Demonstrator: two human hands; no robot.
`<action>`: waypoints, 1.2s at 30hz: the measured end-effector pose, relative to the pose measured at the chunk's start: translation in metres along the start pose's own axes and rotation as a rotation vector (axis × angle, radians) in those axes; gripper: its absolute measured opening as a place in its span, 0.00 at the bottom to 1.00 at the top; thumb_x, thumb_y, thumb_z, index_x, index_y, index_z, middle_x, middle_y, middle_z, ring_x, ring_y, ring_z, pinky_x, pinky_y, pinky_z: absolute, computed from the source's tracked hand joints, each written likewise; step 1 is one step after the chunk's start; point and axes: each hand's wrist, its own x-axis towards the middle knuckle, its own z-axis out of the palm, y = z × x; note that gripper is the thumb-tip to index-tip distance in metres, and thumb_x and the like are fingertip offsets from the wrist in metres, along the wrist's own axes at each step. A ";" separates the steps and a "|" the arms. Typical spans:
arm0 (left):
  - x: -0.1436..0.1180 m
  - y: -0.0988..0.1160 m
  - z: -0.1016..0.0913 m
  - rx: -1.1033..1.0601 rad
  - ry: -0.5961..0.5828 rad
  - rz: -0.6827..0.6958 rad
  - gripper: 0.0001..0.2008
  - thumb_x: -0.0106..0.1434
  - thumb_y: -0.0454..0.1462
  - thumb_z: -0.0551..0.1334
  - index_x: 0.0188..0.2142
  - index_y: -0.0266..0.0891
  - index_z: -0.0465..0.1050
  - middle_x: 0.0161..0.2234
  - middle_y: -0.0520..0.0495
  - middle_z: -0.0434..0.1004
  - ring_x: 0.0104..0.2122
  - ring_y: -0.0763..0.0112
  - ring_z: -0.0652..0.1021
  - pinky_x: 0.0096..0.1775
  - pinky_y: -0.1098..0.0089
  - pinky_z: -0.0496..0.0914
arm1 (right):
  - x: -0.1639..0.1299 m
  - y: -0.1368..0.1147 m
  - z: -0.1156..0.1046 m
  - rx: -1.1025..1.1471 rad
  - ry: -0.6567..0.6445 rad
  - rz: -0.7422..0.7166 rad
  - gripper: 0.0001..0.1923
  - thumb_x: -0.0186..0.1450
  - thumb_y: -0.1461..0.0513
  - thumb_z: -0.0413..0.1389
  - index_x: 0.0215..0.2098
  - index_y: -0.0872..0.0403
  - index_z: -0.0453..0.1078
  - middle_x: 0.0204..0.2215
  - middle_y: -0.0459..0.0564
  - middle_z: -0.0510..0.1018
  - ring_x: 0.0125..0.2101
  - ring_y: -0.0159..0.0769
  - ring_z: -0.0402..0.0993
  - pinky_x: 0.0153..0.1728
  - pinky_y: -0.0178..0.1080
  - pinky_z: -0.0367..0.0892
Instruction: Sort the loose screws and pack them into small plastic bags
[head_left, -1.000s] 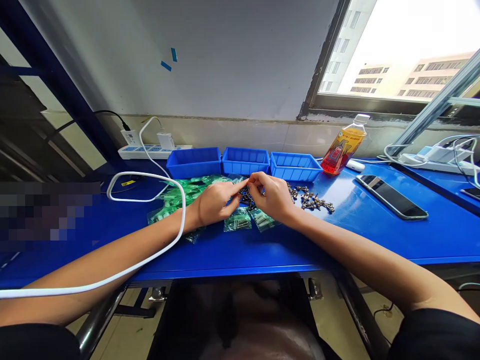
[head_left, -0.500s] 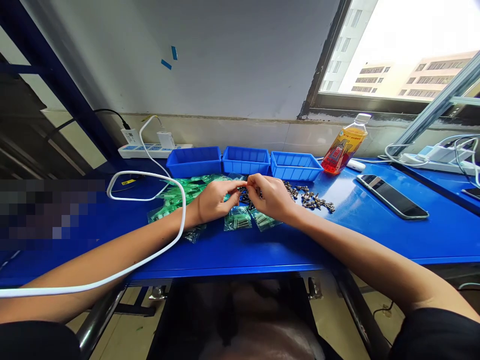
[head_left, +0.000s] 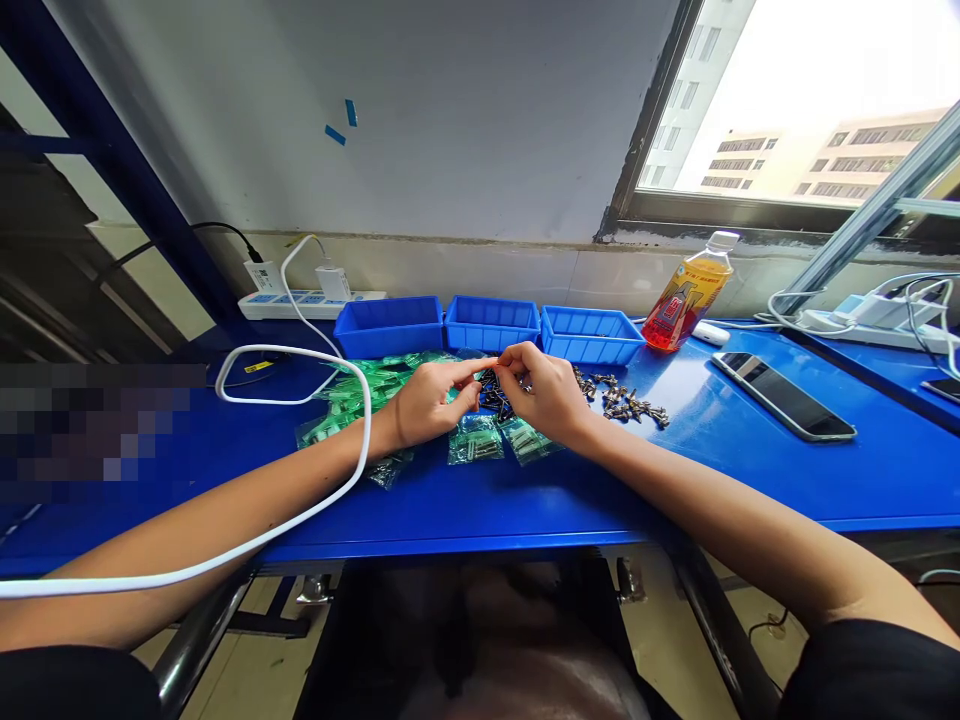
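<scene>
Blue bench [head_left: 675, 480] under both my hands. L hand [head_left: 427, 402] & R hand [head_left: 544, 392] meet fingertip to fingertip, pinching something too small to make out, just above a dark screw pile [head_left: 495, 395]. More loose screws [head_left: 622, 402] lie right of R hand. Green bags [head_left: 474, 440] sit below, three blue bins [head_left: 489, 322] behind.

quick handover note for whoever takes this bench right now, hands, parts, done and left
Left hand and right hand: fingertips pinched together over a small dark heap of metal screws; what they grip is too small to tell.
Parts: loose silver metal screws lie right of the hands; small green plastic bags left.
Done: filled clear bags lie in front.
Left: both screw heaps; three blue plastic bins behind.
</scene>
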 end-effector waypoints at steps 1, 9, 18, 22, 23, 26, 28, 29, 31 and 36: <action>0.000 -0.001 0.000 0.006 -0.001 0.009 0.22 0.60 0.36 0.50 0.51 0.30 0.69 0.25 0.50 0.77 0.24 0.74 0.74 0.32 0.74 0.70 | 0.000 0.000 0.000 0.000 -0.003 0.005 0.03 0.61 0.64 0.48 0.31 0.54 0.63 0.21 0.45 0.75 0.20 0.28 0.68 0.23 0.30 0.61; -0.001 -0.004 0.003 0.076 0.010 0.134 0.22 0.60 0.34 0.50 0.52 0.31 0.68 0.27 0.48 0.77 0.25 0.73 0.75 0.33 0.73 0.71 | -0.001 0.000 0.001 -0.062 -0.008 -0.027 0.04 0.61 0.65 0.48 0.31 0.54 0.64 0.22 0.46 0.76 0.21 0.29 0.70 0.24 0.30 0.61; -0.002 -0.007 0.003 0.204 -0.010 0.178 0.22 0.60 0.33 0.50 0.54 0.33 0.66 0.28 0.46 0.77 0.27 0.70 0.75 0.33 0.71 0.70 | -0.002 -0.001 0.000 -0.219 -0.044 -0.039 0.05 0.60 0.65 0.47 0.30 0.53 0.64 0.20 0.45 0.74 0.21 0.31 0.70 0.23 0.31 0.58; -0.001 -0.006 0.002 0.173 0.007 0.181 0.20 0.61 0.34 0.50 0.51 0.34 0.69 0.28 0.47 0.77 0.27 0.71 0.75 0.33 0.71 0.70 | -0.002 -0.002 0.000 -0.176 -0.093 -0.078 0.05 0.61 0.65 0.46 0.29 0.53 0.63 0.20 0.46 0.74 0.21 0.30 0.69 0.24 0.31 0.59; -0.001 -0.005 0.001 0.160 0.014 0.179 0.20 0.61 0.34 0.50 0.51 0.34 0.69 0.28 0.47 0.77 0.27 0.71 0.75 0.33 0.72 0.70 | -0.001 -0.002 0.001 -0.159 -0.090 -0.089 0.05 0.61 0.65 0.46 0.29 0.53 0.62 0.20 0.46 0.74 0.21 0.30 0.69 0.24 0.31 0.59; -0.001 -0.005 0.001 0.127 0.025 0.163 0.21 0.61 0.34 0.50 0.52 0.32 0.67 0.27 0.47 0.77 0.26 0.72 0.75 0.32 0.73 0.69 | 0.000 -0.001 0.000 -0.101 -0.024 -0.087 0.05 0.62 0.65 0.46 0.30 0.54 0.62 0.21 0.46 0.74 0.20 0.29 0.68 0.24 0.31 0.60; -0.001 -0.005 0.002 0.122 0.016 0.156 0.22 0.62 0.34 0.50 0.54 0.30 0.65 0.27 0.47 0.77 0.26 0.73 0.75 0.33 0.73 0.69 | 0.001 0.000 -0.001 -0.066 0.031 -0.058 0.04 0.62 0.64 0.47 0.31 0.54 0.63 0.20 0.45 0.73 0.19 0.28 0.67 0.23 0.30 0.60; -0.002 -0.005 0.002 0.124 0.008 0.156 0.22 0.62 0.34 0.49 0.55 0.29 0.64 0.26 0.48 0.77 0.25 0.73 0.75 0.33 0.73 0.70 | 0.001 0.000 -0.001 -0.055 0.052 -0.045 0.04 0.62 0.64 0.47 0.31 0.54 0.63 0.19 0.44 0.73 0.18 0.28 0.67 0.22 0.30 0.60; -0.002 -0.005 0.003 0.127 -0.002 0.159 0.23 0.62 0.33 0.49 0.56 0.29 0.62 0.25 0.48 0.76 0.25 0.73 0.74 0.33 0.73 0.70 | 0.001 0.000 -0.001 -0.044 0.076 -0.033 0.03 0.61 0.64 0.48 0.31 0.54 0.63 0.19 0.44 0.73 0.18 0.28 0.67 0.22 0.30 0.60; -0.002 -0.004 0.003 0.097 0.000 0.171 0.24 0.61 0.32 0.50 0.56 0.29 0.62 0.25 0.48 0.76 0.25 0.73 0.74 0.33 0.74 0.70 | 0.001 -0.003 0.000 -0.058 0.074 -0.035 0.04 0.61 0.64 0.48 0.31 0.54 0.64 0.19 0.44 0.73 0.19 0.28 0.68 0.22 0.30 0.61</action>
